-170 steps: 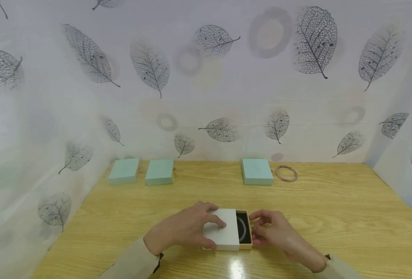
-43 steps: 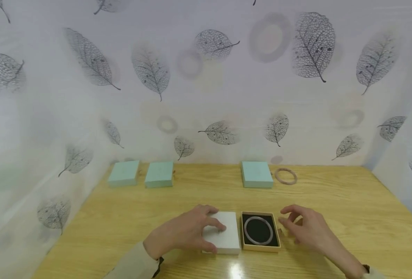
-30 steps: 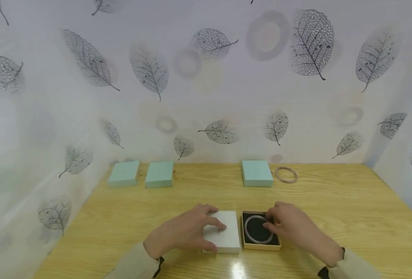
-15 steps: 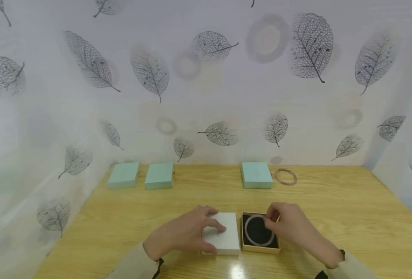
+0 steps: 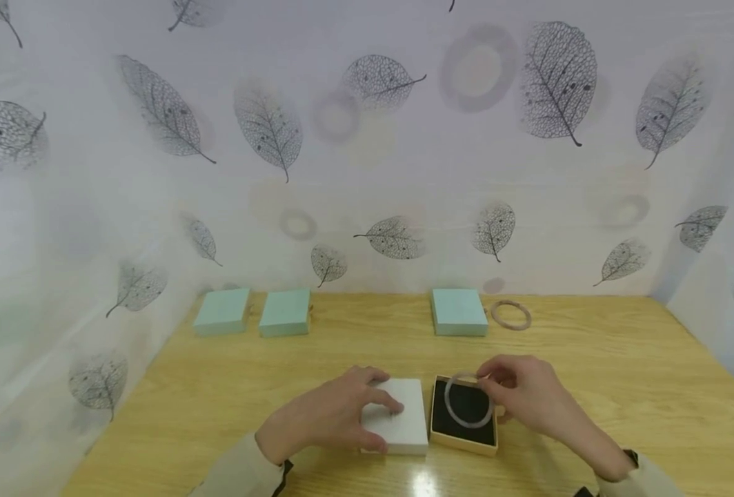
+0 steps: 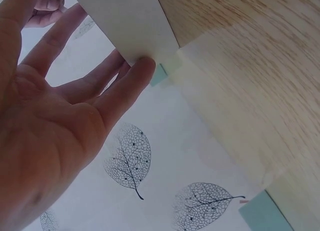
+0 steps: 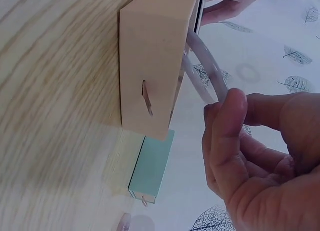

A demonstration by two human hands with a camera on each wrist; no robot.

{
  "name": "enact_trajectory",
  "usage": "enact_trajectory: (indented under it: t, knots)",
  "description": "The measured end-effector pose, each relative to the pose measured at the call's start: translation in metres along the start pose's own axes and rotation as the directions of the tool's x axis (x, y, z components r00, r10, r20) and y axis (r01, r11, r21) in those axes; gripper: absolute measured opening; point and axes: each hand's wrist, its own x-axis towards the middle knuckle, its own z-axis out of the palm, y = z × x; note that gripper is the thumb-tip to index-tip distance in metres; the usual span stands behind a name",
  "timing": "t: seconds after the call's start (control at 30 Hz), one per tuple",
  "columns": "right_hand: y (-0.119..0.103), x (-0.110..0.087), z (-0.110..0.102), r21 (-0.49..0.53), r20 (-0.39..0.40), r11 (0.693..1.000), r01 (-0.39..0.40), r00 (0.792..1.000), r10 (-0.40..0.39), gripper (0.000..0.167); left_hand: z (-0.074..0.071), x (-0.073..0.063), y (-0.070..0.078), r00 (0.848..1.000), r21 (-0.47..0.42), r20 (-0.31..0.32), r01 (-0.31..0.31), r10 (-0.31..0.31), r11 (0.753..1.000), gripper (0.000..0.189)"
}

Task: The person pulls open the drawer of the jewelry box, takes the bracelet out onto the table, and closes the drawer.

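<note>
My left hand (image 5: 336, 413) grips the white box sleeve (image 5: 407, 424) flat on the table, thumb at the near side and the other fingers over the top and far side. Right beside it stands the pulled-out box drawer (image 5: 463, 444), tan-walled with a black lining. With thumb and fingertips my right hand (image 5: 531, 392) pinches a pale greyish-mauve bangle (image 5: 448, 403) by its right edge. The bangle is tilted, raised over the drawer. In the right wrist view, the drawer's end wall (image 7: 150, 51) shows a small ribbon tab (image 7: 147, 98), and the bangle (image 7: 212, 68) still partly overlaps the drawer.
Along the back of the wood-grain table (image 5: 354, 338) stand three mint-green boxes: one box (image 5: 221, 312) far left, another box (image 5: 285, 313) beside it, a third box (image 5: 457, 312) right of centre. A second bangle (image 5: 512, 327) lies right of the third. A leaf-print sheet (image 5: 367, 159) hangs behind.
The drawer has come fully out of the white sleeve to the right. My right hand has moved onto the bangle, pinched it and lifted it from the black lining. My left hand has stayed put.
</note>
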Motion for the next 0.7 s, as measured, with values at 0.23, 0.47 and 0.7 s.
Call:
enact_trajectory:
  t: [0.23, 0.47, 0.7]
  knots:
    - [0.0029, -0.0012, -0.0010, -0.027, 0.000, 1.000, 0.003, 1.000, -0.003, 0.018, 0.0012, 0.0002, 0.0013, 1.000, 0.011, -0.011, -0.012, 0.012, 1.000, 0.051]
    - [0.0029, -0.0011, 0.0006, -0.019, -0.020, 1.000, 0.008, 1.000, -0.008, 0.018, 0.0021, -0.0001, 0.0024, 1.000, 0.019, -0.016, -0.012, 0.012, 1.000, 0.051]
    - [-0.0017, 0.0035, 0.0001, 0.072, -0.038, 0.997, -0.008, 0.999, 0.011, 0.024, 0.0028, -0.0007, 0.0014, 1.000, 0.012, -0.016, 0.003, -0.003, 1.000, 0.050]
